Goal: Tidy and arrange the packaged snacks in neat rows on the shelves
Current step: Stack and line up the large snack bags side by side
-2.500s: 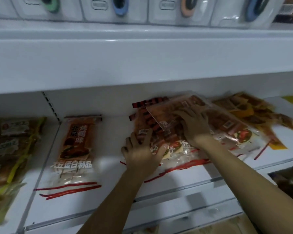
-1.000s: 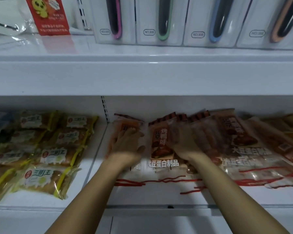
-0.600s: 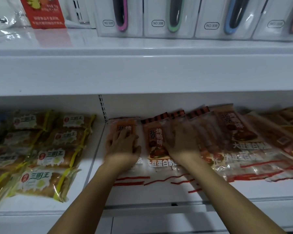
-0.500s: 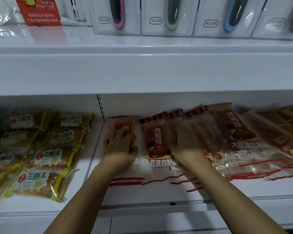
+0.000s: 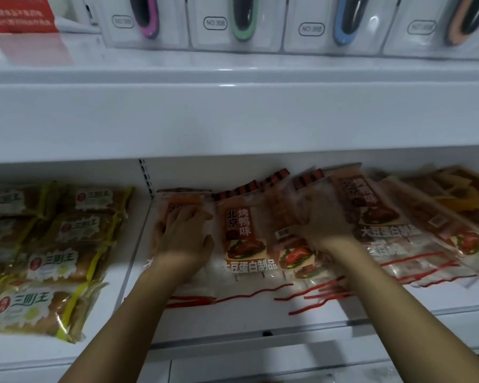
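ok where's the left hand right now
In the head view, the left hand lies on the leftmost red snack pack, just right of the shelf divider and left of the upright roast-duck pack.

White metal shelving [image 5: 233,120], slotted upright [image 5: 145,175] at back, dim light.

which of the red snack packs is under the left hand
The leftmost red pack, beside the shelf divider; the left hand lies on it.
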Demonstrator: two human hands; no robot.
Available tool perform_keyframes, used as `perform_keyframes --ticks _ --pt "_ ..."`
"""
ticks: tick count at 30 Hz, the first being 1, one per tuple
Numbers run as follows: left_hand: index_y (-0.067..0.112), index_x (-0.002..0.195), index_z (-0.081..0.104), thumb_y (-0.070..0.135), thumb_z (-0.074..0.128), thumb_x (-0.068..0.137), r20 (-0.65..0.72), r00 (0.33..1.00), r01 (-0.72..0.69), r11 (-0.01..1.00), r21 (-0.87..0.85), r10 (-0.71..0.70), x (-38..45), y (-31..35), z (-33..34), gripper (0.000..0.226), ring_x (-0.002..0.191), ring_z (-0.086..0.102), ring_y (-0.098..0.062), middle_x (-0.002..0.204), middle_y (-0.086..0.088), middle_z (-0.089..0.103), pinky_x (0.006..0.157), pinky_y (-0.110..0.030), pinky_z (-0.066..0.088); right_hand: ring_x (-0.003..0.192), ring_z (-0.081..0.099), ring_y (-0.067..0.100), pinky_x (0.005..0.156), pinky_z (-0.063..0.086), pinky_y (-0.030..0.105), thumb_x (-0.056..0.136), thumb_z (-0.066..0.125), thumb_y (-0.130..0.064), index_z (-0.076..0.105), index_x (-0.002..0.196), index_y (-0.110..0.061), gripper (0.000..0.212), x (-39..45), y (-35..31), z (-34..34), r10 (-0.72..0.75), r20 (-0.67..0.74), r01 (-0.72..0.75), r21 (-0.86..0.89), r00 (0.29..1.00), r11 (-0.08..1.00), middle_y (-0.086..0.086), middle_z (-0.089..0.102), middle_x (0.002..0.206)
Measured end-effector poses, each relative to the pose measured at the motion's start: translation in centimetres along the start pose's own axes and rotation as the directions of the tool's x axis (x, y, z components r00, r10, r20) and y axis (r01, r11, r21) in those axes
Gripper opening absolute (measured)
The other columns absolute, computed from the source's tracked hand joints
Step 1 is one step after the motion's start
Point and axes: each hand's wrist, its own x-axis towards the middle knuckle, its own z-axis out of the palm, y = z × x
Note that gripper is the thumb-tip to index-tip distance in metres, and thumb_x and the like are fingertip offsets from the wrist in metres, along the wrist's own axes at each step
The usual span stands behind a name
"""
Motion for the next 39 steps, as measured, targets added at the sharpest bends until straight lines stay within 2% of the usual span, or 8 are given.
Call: perform_keyframes --ticks 4,7,13,19,23,27,29,39 --pt "0.039 0.124 0.064 0.021 0.061 0.1 -0.113 0.982 -0.186 0.872 -0.452 0.151 -0.9 4.3 -0.7 0.03 0.122 0.057 -0.005 0.125 0.015 0.062 0.104 -0.024 0.044 0.09 0.065 0.022 0.076 0.049 0.029 0.088 0.072 -0.013 0.064 0.11 -0.019 0.024 -1.1 -1.0 -3.0 -0.056 -0.119 0.092 0.319 0.991 0.943 0.004 0.066 0.096" --pt "0.035 0.108 0.072 0.043 0.06 0.099 0.192 0.98 0.163 0.363 -0.918 0.046 -1.1 9.3 0.0 0.018 0.101 0.072 -0.015 0.104 0.005 0.075 0.095 -0.034 0.057 0.087 0.074 0.031 0.077 0.059 0.038 0.09 0.062 -0.002 0.073 0.099 -0.014 0.018 -2.2 -2.1 -4.1 -0.309 0.031 0.25 0.516 0.951 0.819 0.011 0.076 0.09" --pt "0.013 0.12 0.063 0.007 0.065 0.096 0.271 0.958 0.283 0.149 -0.948 -0.094 0.3 12.0 1.9 0.025 0.065 0.07 -0.006 0.092 -0.008 0.073 0.054 -0.021 0.052 0.103 0.072 0.017 0.091 0.058 0.031 0.087 0.049 0.018 0.077 0.099 -0.025 0.052 -4.3 -1.7 -1.7 -0.367 0.045 0.253 0.645 0.929 0.721 0.002 0.077 0.104" --pt "0.013 0.124 0.067 0.002 0.074 0.075 0.339 0.94 0.336 -0.077 -0.939 -0.032 0.5 9.5 1.7 0.051 0.091 0.076 -0.026 0.109 -0.012 0.077 0.076 -0.041 0.061 0.091 0.072 0.006 0.073 0.055 0.017 0.093 0.069 -0.006 0.066 0.109 -0.012 0.017 -3.4 -0.1 -1.9 -0.146 -0.097 0.171 0.7 0.985 0.693 -0.003 0.073 0.101" --pt "0.013 0.129 0.06 0.004 0.063 0.096 0.325 0.939 0.334 0.071 -0.94 -0.114 -0.4 8.8 0.8 0.034 0.08 0.076 -0.022 0.109 -0.01 0.075 0.058 -0.032 0.059 0.087 0.076 0.021 0.073 0.063 0.033 0.086 0.079 -0.009 0.066 0.106 -0.006 0.024 -3.1 -0.7 -1.1 -0.15 0.042 0.071 0.733 0.988 0.677 0.007 0.077 0.099" --pt "0.027 0.126 0.052 0.024 0.061 0.101 0.095 0.994 0.096 0.797 -0.596 -0.049 0.0 6.7 0.0 0.026 0.095 0.07 -0.022 0.111 0.001 0.067 0.07 -0.035 0.057 0.098 0.074 0.022 0.09 0.061 0.045 0.085 0.08 -0.012 0.07 0.116 -0.013 0.032 -2.0 -1.0 1.4 -0.105 0.14 -0.013 0.657 0.985 0.753 0.005 0.076 0.11" --pt "0.026 0.133 0.049 0.033 0.057 0.101 0.032 0.999 0.015 0.952 -0.307 -0.006 0.0 5.6 -0.1 0.033 0.099 0.068 -0.026 0.115 -0.002 0.067 0.077 -0.035 0.053 0.109 0.068 0.017 0.098 0.057 0.039 0.085 0.081 -0.02 0.068 0.122 -0.02 0.039 -1.3 -1.5 2.4 -0.108 0.129 0.024 0.527 0.986 0.85 -0.002 0.071 0.12" --pt "0.043 0.154 0.028 0.067 0.056 0.086 0.148 0.958 0.243 0.969 0.047 -0.247 -0.4 -1.2 -0.4 0.077 0.153 0.013 -0.034 0.169 0.003 0.007 0.119 -0.054 0.023 0.114 0.061 0.023 0.095 0.05 0.034 0.092 0.071 -0.034 0.062 0.128 -0.019 0.04 -1.3 -3.2 5.8 -0.202 0.076 0.197 0.063 0.976 0.978 0.002 0.065 0.123"
